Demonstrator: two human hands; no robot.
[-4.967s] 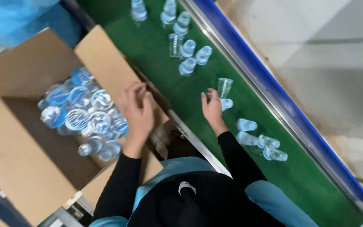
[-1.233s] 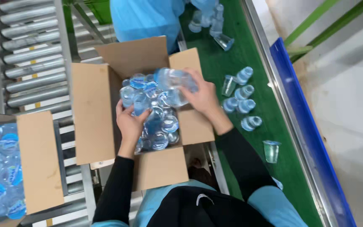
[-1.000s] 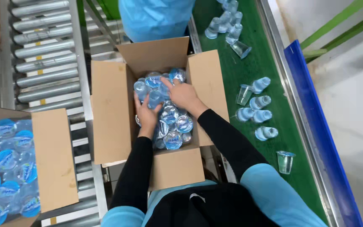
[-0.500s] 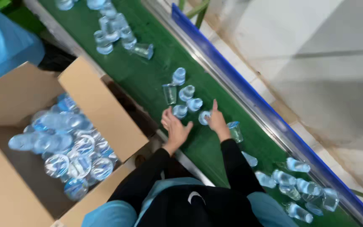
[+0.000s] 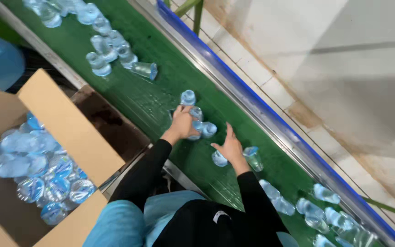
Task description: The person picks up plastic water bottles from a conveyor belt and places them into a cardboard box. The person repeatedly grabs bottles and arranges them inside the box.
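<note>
Gripping: left hand [image 5: 182,121] closed around clear cups [image 5: 198,124] on the green belt [image 5: 152,98].
Right hand [image 5: 230,147]: fingers spread wide, cup [image 5: 253,158] at its 3 o'clock.
Box [image 5: 65,126]: at 9 o'clock.

Cups [image 5: 197,123] on belt [image 5: 161,91], box [image 5: 46,174] left

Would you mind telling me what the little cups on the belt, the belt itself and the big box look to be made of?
Cups: probably thin clear plastic with pale blue lids; they are see-through and glint. The left hand grips a few; the right hand lies open beside others.
Belt: seemingly rubbery or plastic, dark green, with a wet-looking sheen.
Box: brown cardboard, matt, with folded flaps.
</note>
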